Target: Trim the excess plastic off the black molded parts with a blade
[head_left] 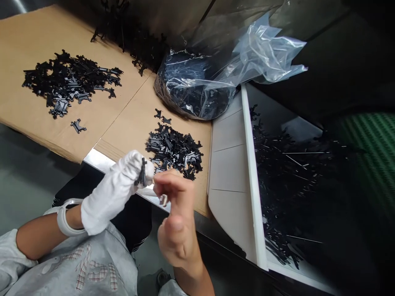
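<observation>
My left hand (119,185), in a white glove, is closed on a small black plastic part (142,172), which stands upright at the fingertips. Bare and just to the right of it is my right hand (179,222). Its index finger reaches toward the part, the other fingers are bent, and the thumb stands apart from them. A small shiny spot shows below the index finger; I cannot make out what it is. Just beyond both hands lies a pile of similar black plastic parts (175,148) on the cardboard-covered table (123,127).
A larger pile of black parts (70,80) lies at the left, with one loose part (78,126) before it. Behind stands a clear plastic bag (197,90) of dark parts. At right, a white-walled box (254,185) holds many black pieces (286,172).
</observation>
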